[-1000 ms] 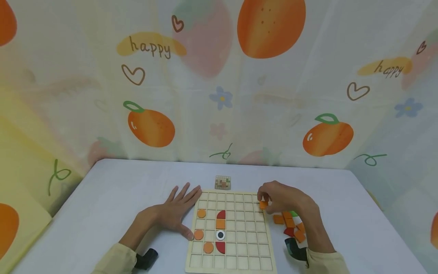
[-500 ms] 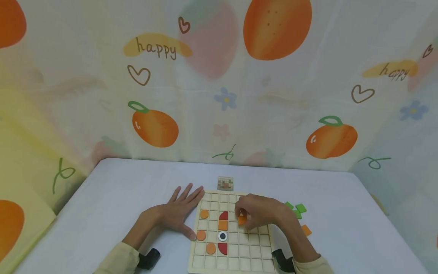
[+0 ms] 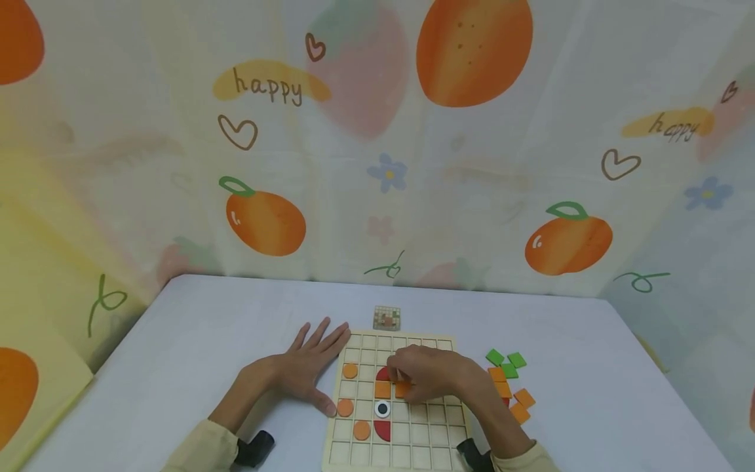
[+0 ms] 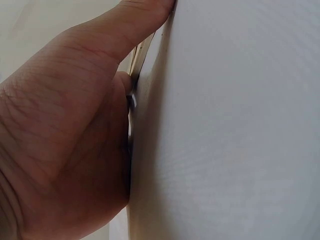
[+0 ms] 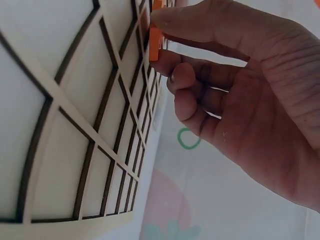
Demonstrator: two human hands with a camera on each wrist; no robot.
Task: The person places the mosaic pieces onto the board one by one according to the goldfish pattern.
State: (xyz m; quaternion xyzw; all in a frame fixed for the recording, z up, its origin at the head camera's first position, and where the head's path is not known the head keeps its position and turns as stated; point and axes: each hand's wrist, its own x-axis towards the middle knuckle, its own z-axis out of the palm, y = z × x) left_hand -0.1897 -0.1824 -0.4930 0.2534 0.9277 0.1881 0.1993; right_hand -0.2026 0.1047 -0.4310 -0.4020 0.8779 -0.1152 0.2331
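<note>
A wooden grid board [image 3: 430,455] lies on the white table. My left hand [image 3: 301,370] is spread at its left side, thumb and fingertips at the edge; in the left wrist view the palm is low over the tabletop. My right hand [image 3: 433,372] pinches an orange square tile [image 5: 156,37] between thumb and fingers, low over the grid, just right of an orange square [image 3: 383,389] set in a cell. Above that square is a red quarter-round tile [image 3: 383,373], partly covered by my fingers. Below it are a black-and-white eye tile [image 3: 382,409] and another red quarter-round tile [image 3: 383,431].
Orange round tiles [image 3: 362,430] sit in cells on the board's left side. Right of the board lie several loose orange squares [image 3: 523,397] and green squares [image 3: 516,359], partly behind my right forearm. A small patterned card [image 3: 387,318] lies beyond the board. A printed curtain hangs behind.
My right hand has carried the orange square tile leftward from the board's right edge to beside the orange square in the grid. My left hand has stayed at the left edge.
</note>
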